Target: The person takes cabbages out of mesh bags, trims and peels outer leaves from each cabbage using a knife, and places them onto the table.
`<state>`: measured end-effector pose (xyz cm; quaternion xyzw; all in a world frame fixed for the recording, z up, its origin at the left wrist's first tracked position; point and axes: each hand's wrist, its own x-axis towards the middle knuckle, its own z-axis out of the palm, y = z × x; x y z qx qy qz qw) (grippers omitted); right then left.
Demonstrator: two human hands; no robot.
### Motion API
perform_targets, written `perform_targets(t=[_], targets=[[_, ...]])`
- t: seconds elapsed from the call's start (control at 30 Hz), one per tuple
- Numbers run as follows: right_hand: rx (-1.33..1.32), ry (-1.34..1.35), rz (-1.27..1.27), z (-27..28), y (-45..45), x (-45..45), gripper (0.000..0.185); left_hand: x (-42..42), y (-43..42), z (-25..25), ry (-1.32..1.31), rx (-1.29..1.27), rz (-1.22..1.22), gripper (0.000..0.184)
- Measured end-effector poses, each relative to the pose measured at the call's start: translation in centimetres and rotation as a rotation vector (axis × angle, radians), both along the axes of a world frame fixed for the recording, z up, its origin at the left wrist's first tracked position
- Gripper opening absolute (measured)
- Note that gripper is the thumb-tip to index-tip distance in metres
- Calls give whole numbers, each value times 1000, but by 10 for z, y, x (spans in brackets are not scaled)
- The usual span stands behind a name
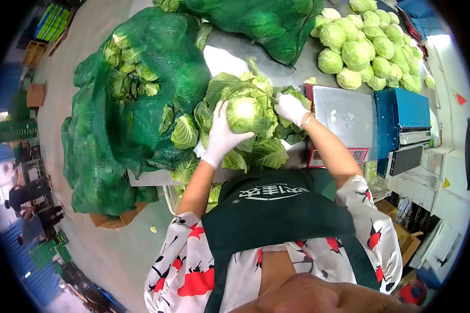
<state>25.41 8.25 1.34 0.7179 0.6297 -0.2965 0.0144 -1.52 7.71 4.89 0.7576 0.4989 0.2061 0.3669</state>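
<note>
A cabbage (pixel 244 112) with loose outer leaves lies on the metal table before me. My left hand (pixel 223 134), in a white glove, rests on its left side with thumb and fingers spread around it. To the right of the cabbage is my right hand (pixel 291 108), also gloved, with its fingers closed at the outer leaves; what they hold is too small to make out. Loose green leaves (pixel 268 154) lie below and around the cabbage. Beside them on the left, a green mesh sack (pixel 162 57) lies open with leaves on it.
A scale (pixel 344 117) stands right of my right hand, with a blue machine (pixel 402 117) beyond. Trimmed cabbages (pixel 355 55) are piled at the back right. Another full mesh sack (pixel 256 21) lies at the back. Two people (pixel 28 195) are far left.
</note>
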Motion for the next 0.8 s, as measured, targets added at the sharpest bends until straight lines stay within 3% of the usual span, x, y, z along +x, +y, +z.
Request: perform_targets(t=[0.1,0.2,0.33,0.43,0.5,0.53,0.63,0.67,0.7,0.8], targets=[[87,393,-231,32,-26,-22,46,-31,-9,-35,-154,-246,211,105],[72,641,-444,56,-52,-61,61,-34,-22,-48,-175,-149,203,96],[111,163,-195,43,-53,-88,82,-52,-22,-37,-228,-154,22,88],[243,430,-238,17,-43,-69,84,-83,-15,-28,-407,-409,71,80],[166,440,-243,21,-39,-62,76,-92,-19,-15,173,67,70,82],[109,433,-234,25,-38,-59,75,-93,-22,-8,290,204,42,85],[143,337,-211,24,-46,-69,60,-60,-27,13,170,197,130,89],[205,265,-193,22,-47,-74,56,-50,-29,0,170,117,142,96],[268,193,-174,18,-49,-77,53,-37,-26,-9,350,61,154,108],[293,150,-299,-9,-54,-60,37,-25,-18,-20,299,-214,288,120]])
